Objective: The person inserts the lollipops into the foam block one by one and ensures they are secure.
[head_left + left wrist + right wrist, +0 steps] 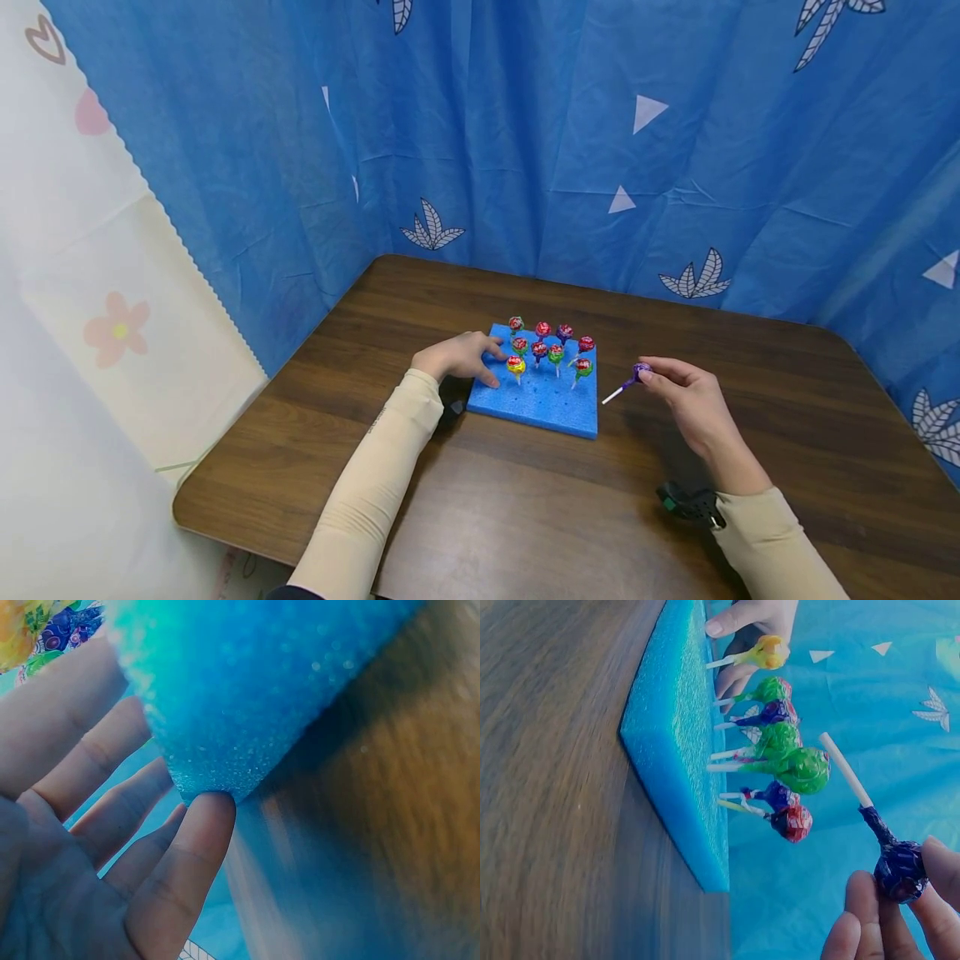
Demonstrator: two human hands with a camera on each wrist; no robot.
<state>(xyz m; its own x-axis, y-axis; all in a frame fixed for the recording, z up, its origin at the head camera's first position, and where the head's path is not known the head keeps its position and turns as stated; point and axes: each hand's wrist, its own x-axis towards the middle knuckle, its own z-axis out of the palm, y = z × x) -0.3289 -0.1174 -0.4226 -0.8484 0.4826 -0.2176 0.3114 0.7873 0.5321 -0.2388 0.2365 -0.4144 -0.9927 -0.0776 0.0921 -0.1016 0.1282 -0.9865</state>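
Observation:
A blue foam block (536, 408) lies on the table, and several wrapped lollipops stand in its holes, sticks down. Among them, a yellow lollipop (516, 366) stands nearest my left hand, with a green lollipop (804, 771) further right. My left hand (461, 357) rests on the block's left edge, fingers spread and touching the foam. To the right of the block, in the air, my right hand (690, 400) pinches a purple lollipop (901, 871) by its wrapped head. Its white stick points left and down toward the block in the head view.
The brown wooden table (510, 508) has rounded corners. Blue curtains (510, 150) with leaf and triangle prints hang behind it, and a pale flowered cloth (112, 250) hangs on the left. A dark device (686, 504) is on the right wrist.

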